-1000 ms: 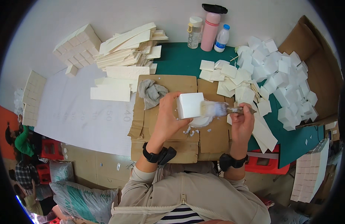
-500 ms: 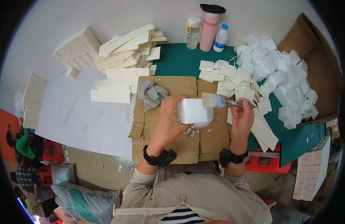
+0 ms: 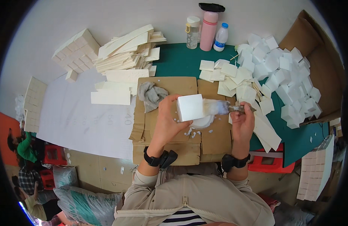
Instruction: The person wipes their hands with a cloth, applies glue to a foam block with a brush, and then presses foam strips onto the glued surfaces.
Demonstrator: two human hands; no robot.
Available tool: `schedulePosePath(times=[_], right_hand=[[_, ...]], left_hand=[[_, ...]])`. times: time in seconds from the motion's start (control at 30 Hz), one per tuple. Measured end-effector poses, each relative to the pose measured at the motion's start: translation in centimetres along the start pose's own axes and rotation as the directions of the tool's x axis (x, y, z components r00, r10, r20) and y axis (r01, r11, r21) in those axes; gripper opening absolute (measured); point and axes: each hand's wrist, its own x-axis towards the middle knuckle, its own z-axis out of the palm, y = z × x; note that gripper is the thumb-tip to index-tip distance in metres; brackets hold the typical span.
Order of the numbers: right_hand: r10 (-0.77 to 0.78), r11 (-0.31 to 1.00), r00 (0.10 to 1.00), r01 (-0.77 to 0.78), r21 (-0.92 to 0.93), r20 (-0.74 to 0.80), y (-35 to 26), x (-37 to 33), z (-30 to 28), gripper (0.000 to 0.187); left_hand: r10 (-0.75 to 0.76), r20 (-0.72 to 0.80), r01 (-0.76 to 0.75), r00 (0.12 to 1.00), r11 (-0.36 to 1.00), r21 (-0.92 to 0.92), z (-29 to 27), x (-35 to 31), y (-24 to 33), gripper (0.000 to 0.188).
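My left hand (image 3: 167,119) grips a white foam block (image 3: 190,108) between thumb and fingers, above the cardboard mat. In my right hand (image 3: 243,121) is a paintbrush (image 3: 223,108), held by its handle, with its pale bristles against the block's right side. Below the block, partly hidden by it, sits a shallow round white dish (image 3: 205,122). White flecks lie on the cardboard (image 3: 174,148) around the dish. A crumpled grey rag (image 3: 153,95) rests on the mat beyond my left hand.
Cream sheets (image 3: 123,58) are piled at the back left, near stacked blocks (image 3: 78,49). Cream squares (image 3: 229,70) and a heap of white foam blocks (image 3: 281,73) spread at the right, beside an open carton (image 3: 317,56). A pink flask (image 3: 209,32) and two bottles stand against the wall.
The foam block has tilted and turned slightly in my left hand, its right side now facing the brush. The bristles have moved down a little along that side.
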Motion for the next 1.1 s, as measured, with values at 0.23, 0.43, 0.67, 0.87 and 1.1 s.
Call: schedulePosePath(times=[0.23, 0.43, 0.67, 0.87, 1.1], right_hand=[[-0.045, 0.996, 0.999, 0.046, -0.076, 0.015, 0.2, 0.3, -0.7, 0.016], [-0.05, 0.999, 0.998, 0.05, -0.005, -0.029, 0.3, 0.4, -0.8, 0.017], [0.056, 0.996, 0.997, -0.053, 0.065, -0.043, 0.7, 1.0, -1.4, 0.017], [0.089, 0.995, 0.995, -0.09, 0.035, 0.049, 1.1, 0.9, -1.2, 0.016], [0.001, 0.996, 0.999, 0.002, -0.087, 0.033, 0.5, 0.5, 0.7, 0.014]], left_hand=[[-0.018, -0.017, 0.019, 1.0, 0.999, 0.035, 0.0, 0.0, 0.0, 0.074], [-0.016, -0.011, 0.016, 1.0, 1.0, -0.017, -0.1, 0.0, 0.0, 0.076], [0.028, -0.031, -0.029, 0.999, 0.998, -0.054, 0.6, 0.1, -0.1, 0.078], [0.045, 0.041, -0.049, 0.998, 0.995, 0.088, 0.2, 0.0, 0.1, 0.077], [0.145, 0.0, -0.134, 0.989, 0.914, 0.382, -0.3, 0.1, 1.4, 0.075]])
